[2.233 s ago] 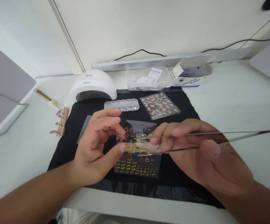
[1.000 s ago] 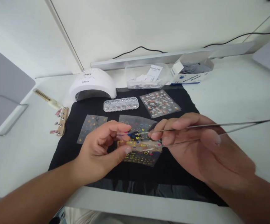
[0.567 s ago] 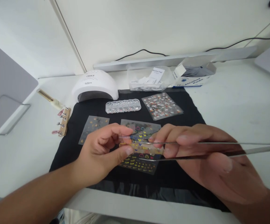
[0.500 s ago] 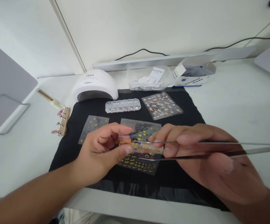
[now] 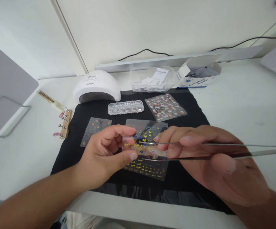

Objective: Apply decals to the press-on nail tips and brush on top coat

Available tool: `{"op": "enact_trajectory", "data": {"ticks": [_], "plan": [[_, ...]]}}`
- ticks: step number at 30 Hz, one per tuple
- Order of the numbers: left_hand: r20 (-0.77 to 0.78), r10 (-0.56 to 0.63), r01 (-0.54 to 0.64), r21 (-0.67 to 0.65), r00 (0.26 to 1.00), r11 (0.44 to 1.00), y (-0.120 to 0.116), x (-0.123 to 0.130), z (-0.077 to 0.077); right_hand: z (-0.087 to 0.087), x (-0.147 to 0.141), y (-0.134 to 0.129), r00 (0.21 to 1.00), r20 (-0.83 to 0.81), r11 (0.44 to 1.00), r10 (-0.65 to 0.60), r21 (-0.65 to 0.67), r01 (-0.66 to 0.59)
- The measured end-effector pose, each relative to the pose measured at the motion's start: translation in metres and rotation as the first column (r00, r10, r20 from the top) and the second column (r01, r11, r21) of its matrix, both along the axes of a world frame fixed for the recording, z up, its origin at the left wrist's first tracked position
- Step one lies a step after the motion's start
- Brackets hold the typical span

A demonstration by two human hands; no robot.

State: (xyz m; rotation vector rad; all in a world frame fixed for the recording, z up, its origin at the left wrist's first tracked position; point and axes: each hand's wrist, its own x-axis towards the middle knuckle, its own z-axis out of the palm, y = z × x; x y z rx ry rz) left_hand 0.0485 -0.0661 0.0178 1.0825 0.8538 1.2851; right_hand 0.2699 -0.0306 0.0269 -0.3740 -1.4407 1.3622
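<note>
My left hand [image 5: 104, 156] is closed on the left edge of a clear sticker sheet [image 5: 149, 173] with yellow hearts and lettering, above the black mat. My right hand [image 5: 214, 162] holds metal tweezers [image 5: 249, 152] between thumb and fingers; their two tips are apart and point left over the sheet. The right fingertips are close to the sheet's right side; whether they touch it is hard to tell. Small pale shapes show between the hands, too blurred to make out.
Behind lie a second sticker sheet [image 5: 165, 107], a rhinestone case [image 5: 125, 107], a white lamp [image 5: 96, 84], a clear tub [image 5: 138, 86] and an alcohol pad box [image 5: 197, 81]. Left are another sheet [image 5: 92, 127] and a wooden stand [image 5: 65, 124] with clips.
The yellow-printed sheet has shifted slightly to the right. The tweezers have risen a little, and both hands keep nearly the same pose.
</note>
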Motion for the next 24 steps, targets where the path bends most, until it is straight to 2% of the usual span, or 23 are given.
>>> {"op": "enact_trajectory", "data": {"ticks": [5,9,17,24], "plan": [[-0.002,-0.011,0.011,0.059,1.0,0.998,-0.0001,-0.0002,-0.0014,0.0006,0.0013,0.0021,1.0,0.006,0.998,-0.009,-0.054,0.009],[-0.039,0.008,-0.004,0.079,0.999,0.997,-0.0002,-0.001,-0.0012,0.0013,0.0027,0.0024,1.0,0.028,0.999,0.0,-0.038,0.001],[-0.008,0.041,-0.041,0.05,0.999,0.998,-0.0002,0.0005,0.0029,0.0033,0.0025,0.0013,0.999,0.043,1.0,-0.011,-0.024,0.012],[0.069,0.054,-0.049,-0.064,0.996,0.997,0.0034,-0.0015,0.0029,0.0055,0.0049,0.0027,0.999,0.041,0.998,-0.033,-0.044,0.035]]}}
